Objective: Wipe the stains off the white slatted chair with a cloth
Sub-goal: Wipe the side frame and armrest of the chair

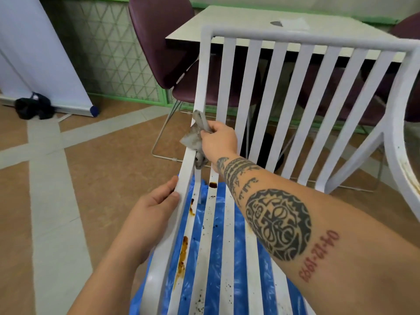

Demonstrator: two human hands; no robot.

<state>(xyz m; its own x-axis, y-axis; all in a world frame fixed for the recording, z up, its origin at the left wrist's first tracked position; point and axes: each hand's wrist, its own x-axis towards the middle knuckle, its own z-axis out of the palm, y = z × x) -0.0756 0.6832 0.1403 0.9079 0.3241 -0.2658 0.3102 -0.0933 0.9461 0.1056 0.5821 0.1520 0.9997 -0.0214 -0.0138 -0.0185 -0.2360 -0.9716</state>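
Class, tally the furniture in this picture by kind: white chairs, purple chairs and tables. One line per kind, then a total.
White chairs: 1, the slatted chair being wiped
Purple chairs: 2, one chair at the left and one chair at the right edge, only partly in view
Tables: 1, the white table behind
Total: 4

**One readable text: a date on the forearm**

Tattooed in reddish numerals on the right forearm [318, 223]: "04-12-1993", running lengthwise just beside a round black patterned tattoo. Nearer the wrist, a short line of small dark script, too small to read. Nothing legible on the white slatted chair [295, 92], the table [227, 26] or the wall behind.
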